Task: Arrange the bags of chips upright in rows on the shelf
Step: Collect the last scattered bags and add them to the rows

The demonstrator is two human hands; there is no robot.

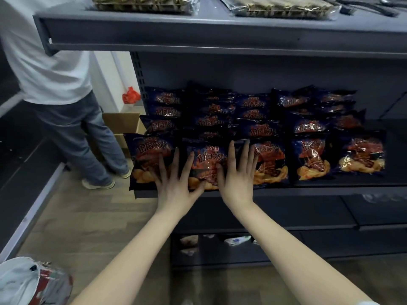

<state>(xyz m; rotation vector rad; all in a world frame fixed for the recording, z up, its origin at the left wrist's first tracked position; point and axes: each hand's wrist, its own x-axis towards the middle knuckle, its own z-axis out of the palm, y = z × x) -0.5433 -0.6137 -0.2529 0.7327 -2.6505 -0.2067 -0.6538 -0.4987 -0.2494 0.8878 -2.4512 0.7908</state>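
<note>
Dark-blue foil bags of chips stand in rows, front to back, on the grey metal shelf. The step in hand, as we judge it, is squaring the front row at its left end. We lay the left hand and the right hand flat against the faces of the front packs, either side of the middle front bag. To do this well we would press lightly and evenly, low on the pack where the chips give it body, so that the air-filled top does not fold over. We would push straight back until the bag leans on the one behind, then line its bottom seam with the shelf lip. The leftmost front bag appears to overhang the shelf's end slightly and probably wants nudging inward. Grip: neither hand grasps anything. Both are fully open, fingers straight and spread. The left fingers lie across the leftmost and middle bags, the right fingers run up between the middle bag and the third front bag, and both thumbs touch the middle bag's face.
</note>
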